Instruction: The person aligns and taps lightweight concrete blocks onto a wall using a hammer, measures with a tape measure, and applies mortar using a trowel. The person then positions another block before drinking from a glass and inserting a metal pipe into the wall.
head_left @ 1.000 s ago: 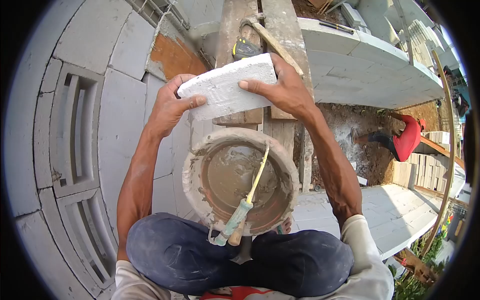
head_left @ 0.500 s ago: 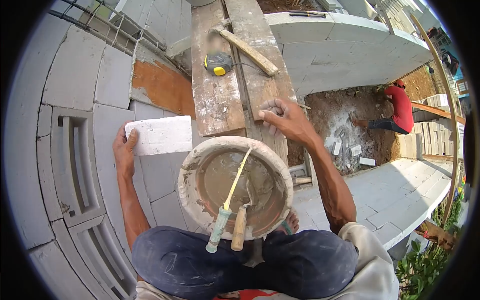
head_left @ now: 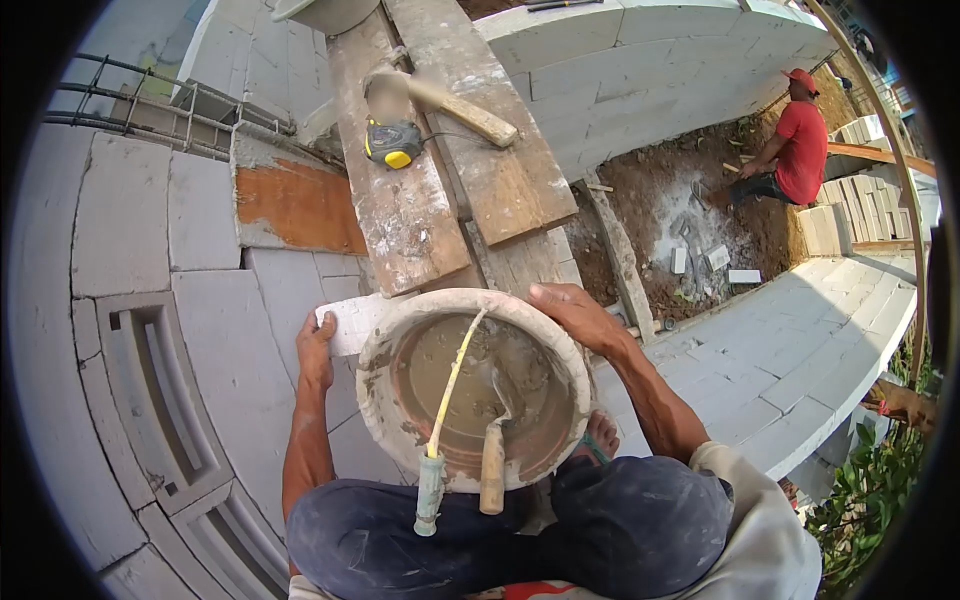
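My left hand (head_left: 315, 350) is closed on a white block (head_left: 352, 324), thumb on its upper face, left of the bucket. The block's right end reaches the bucket's rim, which hides part of it. My right hand (head_left: 580, 315) grips the far right rim of the mortar bucket (head_left: 375, 400), its fingers partly hidden. Grey wet mortar (head_left: 455, 375) lies inside the bucket. A trowel with a wooden handle (head_left: 492, 468) rests in it, handle over the near rim. Beside it leans a thin pale-yellow tool with a green handle (head_left: 429, 495).
Wooden planks (head_left: 395, 220) ahead carry a hammer (head_left: 465, 110) and a tape measure (head_left: 393, 143). Pale block walls (head_left: 220, 330) stand left and right. Reinforcing bars (head_left: 190, 110) project at upper left. A person in a red shirt (head_left: 802, 150) crouches on the dirt at right.
My right hand has come down from above the planks onto the bucket rim. My left hand has brought the block right, against the bucket. The view has shifted, and the other person has straightened somewhat.
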### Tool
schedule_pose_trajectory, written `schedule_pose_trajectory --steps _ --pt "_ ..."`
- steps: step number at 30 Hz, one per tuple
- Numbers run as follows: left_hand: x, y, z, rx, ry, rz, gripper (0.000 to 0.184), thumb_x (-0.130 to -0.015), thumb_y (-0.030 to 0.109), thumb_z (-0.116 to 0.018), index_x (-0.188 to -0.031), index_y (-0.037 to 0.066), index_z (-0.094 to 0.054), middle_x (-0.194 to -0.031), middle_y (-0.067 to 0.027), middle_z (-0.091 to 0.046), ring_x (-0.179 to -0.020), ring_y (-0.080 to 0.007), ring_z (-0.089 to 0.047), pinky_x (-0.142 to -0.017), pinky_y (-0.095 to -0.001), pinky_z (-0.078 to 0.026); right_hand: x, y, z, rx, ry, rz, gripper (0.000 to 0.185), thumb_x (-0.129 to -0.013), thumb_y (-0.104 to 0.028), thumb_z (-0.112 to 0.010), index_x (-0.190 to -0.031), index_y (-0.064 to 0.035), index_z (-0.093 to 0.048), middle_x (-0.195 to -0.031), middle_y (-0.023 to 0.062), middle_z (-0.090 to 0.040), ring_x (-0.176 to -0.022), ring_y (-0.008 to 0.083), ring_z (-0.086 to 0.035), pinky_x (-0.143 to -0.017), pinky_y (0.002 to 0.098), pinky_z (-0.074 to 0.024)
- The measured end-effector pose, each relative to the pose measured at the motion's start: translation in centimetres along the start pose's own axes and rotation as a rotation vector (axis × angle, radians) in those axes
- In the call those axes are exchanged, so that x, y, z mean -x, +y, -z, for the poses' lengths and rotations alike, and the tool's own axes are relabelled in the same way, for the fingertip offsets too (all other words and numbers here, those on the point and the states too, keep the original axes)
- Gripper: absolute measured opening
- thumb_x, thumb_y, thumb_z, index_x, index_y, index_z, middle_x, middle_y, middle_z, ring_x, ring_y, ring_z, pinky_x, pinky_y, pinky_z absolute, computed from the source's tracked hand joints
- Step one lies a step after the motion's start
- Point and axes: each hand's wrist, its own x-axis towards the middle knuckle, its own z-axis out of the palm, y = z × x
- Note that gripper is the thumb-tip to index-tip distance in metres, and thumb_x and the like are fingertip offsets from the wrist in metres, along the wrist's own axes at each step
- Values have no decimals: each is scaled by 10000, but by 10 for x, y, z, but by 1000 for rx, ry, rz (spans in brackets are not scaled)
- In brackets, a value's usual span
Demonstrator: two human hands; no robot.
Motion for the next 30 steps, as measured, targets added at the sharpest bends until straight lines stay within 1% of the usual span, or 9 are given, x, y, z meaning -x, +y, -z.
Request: schedule_pose_trajectory --steps 3,4,5,11,16,20,22,25,30 --pt "-2 -9 6 -71 5 9 467 -1068 336 -705 -1403 20 -626 -1258 -83 -719 -1123 -199 -686 -1007 -370 -543 40 -15 -4 -103 117 48 715 -1106 -676 -442 -1159 -25 -734 -954 33 -693 -867 123 -599 -798 300 -493" --pt "3 -7 2 -60 9 15 467 -1068 336 -705 -1403 20 -626 -1258 -83 -719 -1123 -199 -686 -1007 -370 -543 52 -25 1 -120 24 7 772 -1109 -696 -398 -1266 -4 -705 -1099 57 -704 -1003 152 -619 -910 346 -505" --pt "7 -4 -2 -42 8 10 467 -1071 338 -699 -1397 13 -626 -1265 -87 -716 -1123 -199 -684 -1010 -369 -540 58 -30 -3 -110 21 2 772 -1109 -696 -398 -1266 -4 -705 -1099 57 -704 -1003 152 -619 -910 346 -505" --pt "17 -8 -3 -18 61 40 511 -1067 346 -703 -1424 -5 -600 -1309 -100 -704 -1159 -205 -672 -1050 -368 -515 92 -29 -24 131 135 75 666 -1151 -602 -379 -1384 -7 -570 -1259 88 -596 -1206 163 -516 -1074 352 -408" --pt "32 10 -12 30 55 88 411 -1081 289 -685 -1395 27 -645 -1249 -57 -729 -1107 -162 -668 -1034 -336 -500 133 10 -26 -150 323 -146 552 -1173 -480 -406 -1400 -2 -560 -1344 118 -607 -1248 186 -524 -1146 374 -395" --pt "24 6 -10 28 90 95 393 -1088 287 -674 -1381 27 -654 -1242 -55 -732 -1107 -157 -670 -1009 -325 -515 164 23 -14 -348 386 -173 531 -1177 -452 -399 -1398 3 -560 -1343 124 -610 -1252 194 -531 -1137 380 -404" --pt "5 -8 2 120 -48 85 385 -1088 287 -673 -1368 23 -662 -1234 -57 -734 -1090 -156 -680 -985 -313 -531 177 13 -11 -389 424 -200 497 -1179 -430 -399 -1370 -5 -573 -1306 112 -609 -1220 198 -537 -1115 380 -409" --pt "-13 -10 10 150 -148 52 389 -1082 292 -683 -1359 19 -673 -1208 -58 -743 -1061 -164 -696 -969 -308 -545 183 10 -6 -7 427 -174 491 -1175 -448 -412 -1348 -18 -576 -1237 99 -611 -1154 186 -548 -1057 376 -439" --pt "-26 -5 5 36 -210 120 430 -1063 292 -711 -1355 -21 -669 -1179 -79 -757 -1040 -175 -710 -956 -320 -554 180 15 -14 -230 479 -168 557 -1178 -509 -354 -1267 -16 -597 -1154 77 -609 -1067 176 -547 -971 363 -462"
